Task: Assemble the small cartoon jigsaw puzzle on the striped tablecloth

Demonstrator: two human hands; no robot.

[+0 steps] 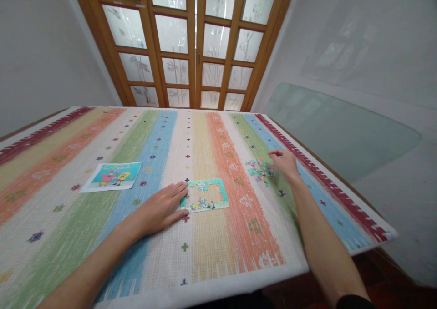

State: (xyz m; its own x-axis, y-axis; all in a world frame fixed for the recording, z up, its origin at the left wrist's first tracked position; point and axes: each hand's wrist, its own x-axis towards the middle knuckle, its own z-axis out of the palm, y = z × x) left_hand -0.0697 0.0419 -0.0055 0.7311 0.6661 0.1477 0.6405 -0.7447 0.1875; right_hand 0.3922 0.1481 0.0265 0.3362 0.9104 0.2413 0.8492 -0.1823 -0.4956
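A partly filled jigsaw puzzle (223, 203) lies on the striped tablecloth in front of me, with cartoon pieces along its border and a bare tan middle. My left hand (167, 206) rests flat at its left edge, fingers stretched out and fingertips touching the frame. Over to the right is a small heap of loose puzzle pieces (261, 171) in mixed colours. My right hand (285, 163) hovers at the heap's right side, thumb and forefinger pinched together. Whatever may be between those fingertips is too small to make out.
A printed cartoon picture (114, 177) lies on the tablecloth (218, 250) at the left. Beyond the table's far edge stand wooden doors with glass panes (177, 36). A pale glass-like panel (341, 127) leans by the right wall.
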